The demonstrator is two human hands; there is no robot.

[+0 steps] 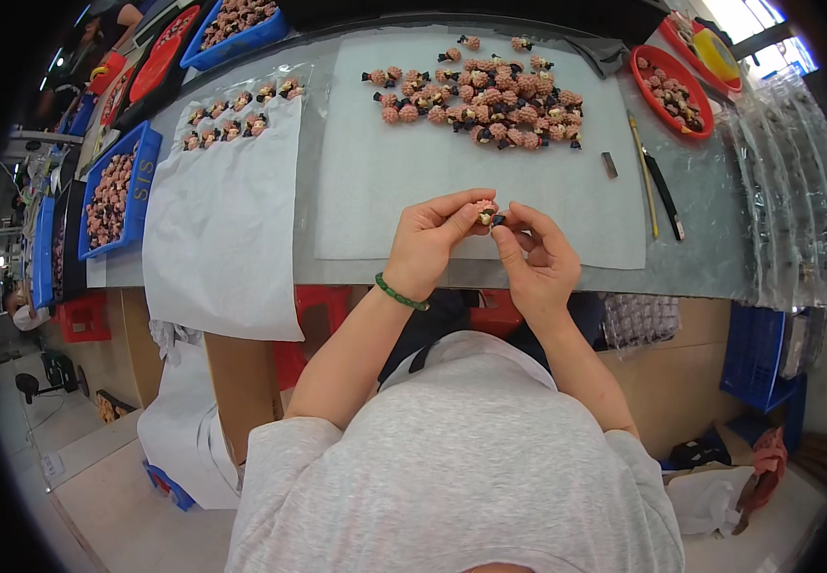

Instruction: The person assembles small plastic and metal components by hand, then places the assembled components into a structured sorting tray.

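Over the near part of a white sheet point(385, 224), a person's left hand point(425, 237) and right hand point(542, 267) pinch a small figurine point(485, 211). The fingers are nearly closed: left at its pink head, right at its dark end. Likely light and stiff, perhaps fragile, it seems best gripped by the knobbly head. Farther across the desk point(710, 196) lies a pile of similar figurines point(514, 100).

Grey tabletop point(702, 205) with white sheets point(385, 210), red tray point(707, 111), yellow stick point(645, 181).
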